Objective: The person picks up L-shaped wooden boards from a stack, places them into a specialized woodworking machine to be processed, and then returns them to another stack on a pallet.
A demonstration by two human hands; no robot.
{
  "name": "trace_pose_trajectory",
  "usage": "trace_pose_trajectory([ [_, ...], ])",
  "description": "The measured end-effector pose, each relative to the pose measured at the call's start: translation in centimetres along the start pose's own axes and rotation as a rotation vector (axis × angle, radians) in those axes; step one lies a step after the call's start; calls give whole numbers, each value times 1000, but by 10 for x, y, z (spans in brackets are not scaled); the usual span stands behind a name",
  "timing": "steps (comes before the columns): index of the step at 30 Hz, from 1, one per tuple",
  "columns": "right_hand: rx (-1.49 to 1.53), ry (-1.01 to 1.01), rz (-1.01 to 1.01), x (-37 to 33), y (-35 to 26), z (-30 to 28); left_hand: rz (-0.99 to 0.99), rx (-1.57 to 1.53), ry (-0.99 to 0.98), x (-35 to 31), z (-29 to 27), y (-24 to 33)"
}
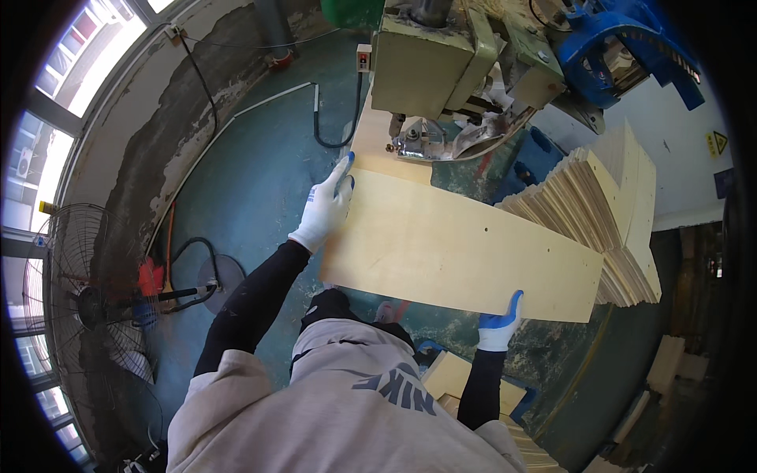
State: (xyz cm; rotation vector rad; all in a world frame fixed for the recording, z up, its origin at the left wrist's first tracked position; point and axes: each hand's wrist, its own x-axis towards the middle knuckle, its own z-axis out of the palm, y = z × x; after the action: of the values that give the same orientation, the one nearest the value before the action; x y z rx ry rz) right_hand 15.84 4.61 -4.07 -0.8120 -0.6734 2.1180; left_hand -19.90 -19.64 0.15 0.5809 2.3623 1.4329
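Board (461, 248) held between two gloved hands, its long axis running across the person's front from left to right, with the right end slanting nearer to the body; the wider end points left and the narrower one right (a few small dark holes dot the right half). It lies flat side up in front of the waist, just short of the machine. The left hand (325, 206) is closed on the left end near the far corner, fingertips pointing away from the body, the gap between thumb and fingers narrow, about the board's edge. The right hand (500, 322) grips the near long edge toward the right end, thumb up on the top face; the fingers underneath are mostly hidden, so how they are spread I cannot tell. Both gloves are white with blue on the fingers, worn below black sleeves

Just beyond the far edge, a second piece of wood (388, 158) sits under the head of a green machine (422, 67), its near part covered by the board; whether the two touch I cannot tell. A small switch box (363, 58) is beside the machine, and a blue metal frame (631, 17) is at its right. Behind the board's right half stands a fanned pile of similar boards (564, 209), with more boards (453, 374) low down by the person's right side. Farther off to the left, a wire fan (91, 307) stands near the windows, over a green floor (260, 173)
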Motion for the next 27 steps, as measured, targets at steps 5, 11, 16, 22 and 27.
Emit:
trace_pose_trajectory([
  [5,53,118,-87,22,34,-36,492,69,228,18,34,-51],
  [11,-175,114,-140,-41,-4,46,-145,-477,-179,-5,-32,18],
  [16,-127,213,-112,-57,45,88,-31,-602,-179,-33,-100,-13],
  [22,35,137,-48,-32,110,132,-51,-566,-34,-10,-162,-38],
  [27,77,77,-48,-12,131,152,-25,-510,75,20,-182,-62],
])
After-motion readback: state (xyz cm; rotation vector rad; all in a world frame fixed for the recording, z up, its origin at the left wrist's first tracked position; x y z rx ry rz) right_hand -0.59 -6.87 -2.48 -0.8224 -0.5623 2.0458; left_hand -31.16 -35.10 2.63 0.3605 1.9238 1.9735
